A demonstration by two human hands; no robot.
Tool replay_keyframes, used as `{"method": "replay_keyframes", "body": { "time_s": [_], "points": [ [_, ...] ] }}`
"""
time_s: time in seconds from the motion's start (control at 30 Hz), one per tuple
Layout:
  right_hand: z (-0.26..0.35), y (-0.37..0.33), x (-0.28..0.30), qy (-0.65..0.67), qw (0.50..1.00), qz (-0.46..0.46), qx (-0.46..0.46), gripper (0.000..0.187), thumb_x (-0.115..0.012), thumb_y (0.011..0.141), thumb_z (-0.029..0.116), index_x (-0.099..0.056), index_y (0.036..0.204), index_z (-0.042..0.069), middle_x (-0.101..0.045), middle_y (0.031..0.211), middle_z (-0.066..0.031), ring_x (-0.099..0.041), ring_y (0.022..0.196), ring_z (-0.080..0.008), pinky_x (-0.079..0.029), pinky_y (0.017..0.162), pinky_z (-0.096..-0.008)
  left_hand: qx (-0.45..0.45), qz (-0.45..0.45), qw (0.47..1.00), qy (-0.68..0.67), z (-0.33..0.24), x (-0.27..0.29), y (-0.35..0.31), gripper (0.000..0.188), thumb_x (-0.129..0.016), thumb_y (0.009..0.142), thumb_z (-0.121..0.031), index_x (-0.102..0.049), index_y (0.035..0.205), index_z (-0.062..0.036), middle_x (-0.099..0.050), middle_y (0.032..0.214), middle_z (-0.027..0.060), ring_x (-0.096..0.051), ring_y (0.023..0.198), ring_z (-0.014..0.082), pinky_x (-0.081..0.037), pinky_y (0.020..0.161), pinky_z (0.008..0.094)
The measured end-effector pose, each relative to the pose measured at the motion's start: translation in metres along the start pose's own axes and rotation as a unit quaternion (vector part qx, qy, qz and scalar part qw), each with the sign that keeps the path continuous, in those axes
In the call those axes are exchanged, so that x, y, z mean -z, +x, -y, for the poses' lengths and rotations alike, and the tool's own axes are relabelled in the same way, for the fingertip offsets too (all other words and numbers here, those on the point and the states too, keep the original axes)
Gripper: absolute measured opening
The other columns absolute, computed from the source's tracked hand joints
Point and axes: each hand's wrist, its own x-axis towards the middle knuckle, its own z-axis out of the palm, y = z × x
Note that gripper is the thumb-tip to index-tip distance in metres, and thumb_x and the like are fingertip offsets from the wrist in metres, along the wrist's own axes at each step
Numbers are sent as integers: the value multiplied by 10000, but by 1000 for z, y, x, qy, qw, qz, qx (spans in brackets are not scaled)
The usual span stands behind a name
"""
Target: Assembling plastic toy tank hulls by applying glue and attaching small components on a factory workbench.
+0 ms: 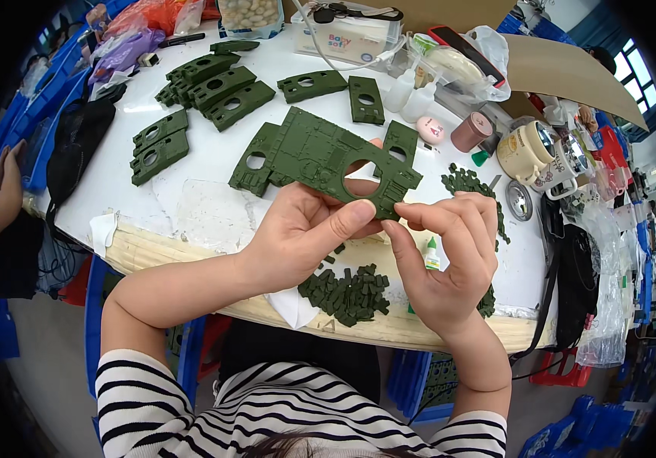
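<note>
My left hand (pixel 301 229) is closed on a dark green plastic model tank hull (pixel 316 153), held tilted above the table, thumb on top beside its large round hole. At the hull's near right corner, my right hand (pixel 450 263) pinches with thumb and forefinger; anything between the fingertips is too small to make out. Two similar hull pieces, one left (pixel 250 164) and one right (pixel 400 137), are partly hidden behind the held one. Below my hands lies a heap of small green parts (pixel 347 294). A small glue bottle (pixel 432 253) stands beside my right hand.
More green hull pieces (pixel 229 95) lie on the white table (pixel 206 202), some stacked. Farther right are squeeze bottles (pixel 418 101), a pink cup (pixel 471 131), a cream mug (pixel 525 151) and more small parts (pixel 461 180). Another person's arm (pixel 4 195) is at far left.
</note>
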Motion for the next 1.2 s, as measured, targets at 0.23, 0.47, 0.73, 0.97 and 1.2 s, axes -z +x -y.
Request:
{"method": "replay_keyframes", "body": {
  "time_s": [0.23,0.47,0.73,0.97,1.2],
  "points": [
    [1,-1,-1,-3,1000,6,-2,261,-818,641,54,-698,870,93,-577,744,-32,-502,765,-233,-384,699,-346,1,-8,1000,-10,1,-1,-1,536,-480,1003,-174,-248,1471,-52,-243,1551,89,-498,1267,263,-504,997,407],
    [1,-1,-2,-13,1000,-3,11,253,-807,652,50,-690,873,92,-583,750,-25,-495,769,-232,-370,704,-346,21,-10,1000,-5,0,0,-1,553,-487,1003,-201,-240,1477,-58,-339,1497,112,-505,1259,247,-508,986,398],
    [1,4,5,57,998,-21,13,266,-817,661,157,-672,869,75,-574,844,-56,-511,769,-228,-398,687,-343,37,-38,998,-25,-6,5,4,542,-500,992,-213,-292,1460,-37,-525,1313,118,-601,1111,229,-540,889,374],
    [-24,2,8,34,998,-54,4,131,-748,725,83,-624,747,48,-544,764,-72,-508,731,-234,-386,647,-329,48,-64,997,-8,-30,40,20,464,-522,965,-169,-368,1374,-14,-603,1105,104,-653,795,177,-501,596,260],
    [-34,6,8,23,998,-31,-55,137,-716,773,64,-594,716,44,-555,720,-58,-506,701,-220,-379,672,-323,46,-148,982,111,-71,99,18,352,-534,968,-203,-507,1258,-5,-627,914,22,-553,666,79,-436,587,215]
  ]
}}
